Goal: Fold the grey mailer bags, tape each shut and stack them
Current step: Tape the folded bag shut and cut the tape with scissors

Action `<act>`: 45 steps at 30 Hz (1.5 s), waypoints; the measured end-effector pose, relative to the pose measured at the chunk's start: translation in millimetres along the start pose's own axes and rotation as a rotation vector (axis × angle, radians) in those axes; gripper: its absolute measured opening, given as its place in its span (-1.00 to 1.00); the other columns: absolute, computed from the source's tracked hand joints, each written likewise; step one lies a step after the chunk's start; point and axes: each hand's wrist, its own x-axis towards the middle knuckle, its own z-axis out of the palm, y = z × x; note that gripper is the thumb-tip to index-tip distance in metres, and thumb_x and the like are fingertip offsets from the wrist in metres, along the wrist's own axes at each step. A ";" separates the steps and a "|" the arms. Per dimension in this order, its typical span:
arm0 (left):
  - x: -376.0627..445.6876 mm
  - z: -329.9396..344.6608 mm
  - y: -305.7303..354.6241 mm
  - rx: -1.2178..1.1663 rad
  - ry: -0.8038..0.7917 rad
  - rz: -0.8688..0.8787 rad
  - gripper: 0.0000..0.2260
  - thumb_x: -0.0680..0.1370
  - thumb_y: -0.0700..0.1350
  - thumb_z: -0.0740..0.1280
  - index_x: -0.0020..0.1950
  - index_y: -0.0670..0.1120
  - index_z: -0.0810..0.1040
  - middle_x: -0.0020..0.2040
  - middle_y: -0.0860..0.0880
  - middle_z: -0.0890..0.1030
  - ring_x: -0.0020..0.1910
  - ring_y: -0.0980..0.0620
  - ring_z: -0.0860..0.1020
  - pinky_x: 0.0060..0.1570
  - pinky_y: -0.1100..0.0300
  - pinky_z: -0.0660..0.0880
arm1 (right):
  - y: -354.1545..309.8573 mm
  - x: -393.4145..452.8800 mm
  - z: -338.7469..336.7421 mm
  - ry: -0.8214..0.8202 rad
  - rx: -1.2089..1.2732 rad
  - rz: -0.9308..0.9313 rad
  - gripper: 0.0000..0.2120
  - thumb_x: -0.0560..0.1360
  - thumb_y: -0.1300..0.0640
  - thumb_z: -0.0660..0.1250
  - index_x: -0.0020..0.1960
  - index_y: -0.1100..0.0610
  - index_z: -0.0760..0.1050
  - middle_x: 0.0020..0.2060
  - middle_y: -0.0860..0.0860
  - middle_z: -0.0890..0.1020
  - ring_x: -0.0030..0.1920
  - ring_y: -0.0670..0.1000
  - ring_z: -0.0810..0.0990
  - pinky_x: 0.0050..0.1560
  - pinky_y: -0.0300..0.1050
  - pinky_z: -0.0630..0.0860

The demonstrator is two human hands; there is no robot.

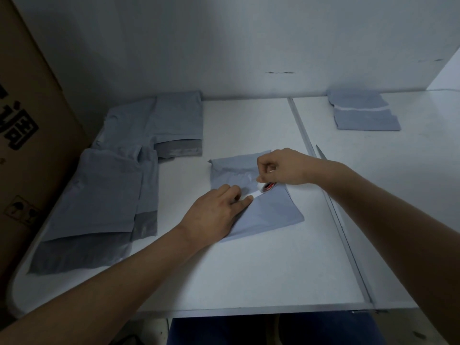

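A folded grey mailer bag [271,210] lies in the middle of the white table [249,275]. My left hand [219,212] rests flat on its left part, the fingertips pressing down the free end of a white tape strip. My right hand [283,168] holds a small roll of tape [267,186] just above the bag's fold, with the strip stretched from the roll to my left fingers. Several unfolded grey mailer bags [104,195] lie spread at the table's left. A stack of folded bags [363,113] sits at the far right.
A large cardboard box [27,135] stands against the table's left side. A metal seam [331,202] runs between two table tops on the right, with a thin pointed blade [321,151] lying beside it. White walls close the back.
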 end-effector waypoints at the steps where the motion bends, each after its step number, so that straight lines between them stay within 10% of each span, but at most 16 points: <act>1: 0.0 0.4 -0.2 -0.003 0.005 -0.002 -0.59 0.44 -0.17 0.45 0.29 -0.07 0.57 -0.10 -0.07 0.50 -0.23 -0.05 0.47 -0.40 0.18 0.30 | 0.7 0.0 -0.2 -0.002 -0.002 0.005 -0.76 0.51 0.03 0.38 -0.29 -0.01 0.42 -0.36 -0.10 0.47 -0.31 -0.09 0.42 -0.25 -0.21 0.33; 15: -1.1 4.4 -1.1 0.015 0.000 -0.004 -0.63 0.56 -0.08 0.14 0.30 -0.08 0.57 -0.08 -0.07 0.50 -0.22 -0.05 0.47 -0.40 0.16 0.35 | 2.6 3.4 -1.6 0.045 -0.101 0.022 -0.73 0.49 0.03 0.38 -0.33 -0.03 0.38 -0.33 -0.10 0.47 -0.27 -0.06 0.44 -0.29 -0.19 0.33; 25: -1.3 1.9 0.7 -0.007 0.016 0.002 -0.60 0.45 -0.16 0.45 0.29 -0.08 0.58 -0.08 -0.07 0.51 -0.23 -0.04 0.47 -0.37 0.21 0.24 | 4.5 0.1 1.2 0.058 -0.149 -0.012 -0.76 0.51 0.08 0.36 -0.30 0.03 0.40 -0.35 -0.13 0.45 -0.28 -0.10 0.41 -0.30 -0.21 0.31; 45: 10.0 -11.4 -5.7 -0.086 -0.136 -0.009 -0.68 0.58 -0.10 0.24 0.32 -0.05 0.54 -0.05 -0.05 0.48 -0.13 -0.04 0.49 -0.47 0.10 0.47 | 13.9 0.2 5.4 0.064 -0.052 0.013 -0.77 0.48 0.09 0.42 -0.30 0.04 0.44 -0.37 -0.11 0.51 -0.17 -0.06 0.61 -0.17 -0.18 0.45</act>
